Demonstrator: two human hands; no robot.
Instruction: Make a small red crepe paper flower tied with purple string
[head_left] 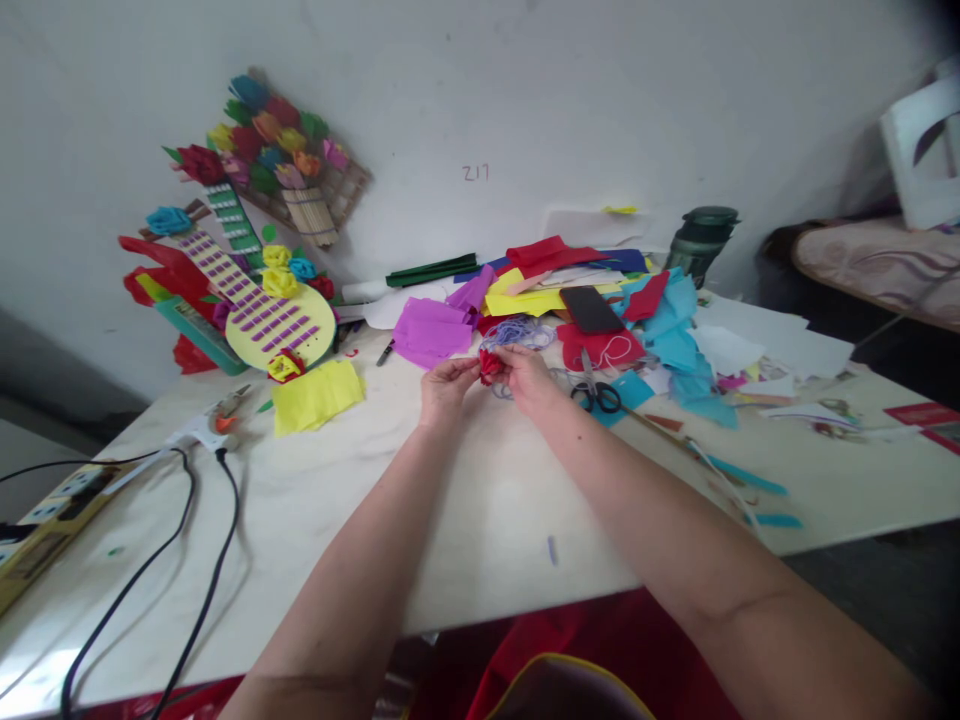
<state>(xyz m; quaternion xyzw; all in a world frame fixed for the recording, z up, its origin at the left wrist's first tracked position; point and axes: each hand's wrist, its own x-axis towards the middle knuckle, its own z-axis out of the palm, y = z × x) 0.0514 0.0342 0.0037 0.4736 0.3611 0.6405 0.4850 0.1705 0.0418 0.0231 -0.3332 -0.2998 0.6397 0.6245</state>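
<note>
A small red paper flower (490,366) is pinched between both hands above the pale tabletop (480,500). My left hand (444,386) grips it from the left with fingers curled. My right hand (531,376) closes on it from the right. Just behind the hands lies a tangle of purple thread (517,333). Black-handled scissors (596,392) rest to the right of my right hand.
Sheets of purple (433,330), yellow (317,396), red and blue paper are scattered behind. A paper guitar with flowers (262,310) leans at the left wall. A power strip (52,500) and black cables (187,560) lie at left. A dark green bottle (701,240) stands at back.
</note>
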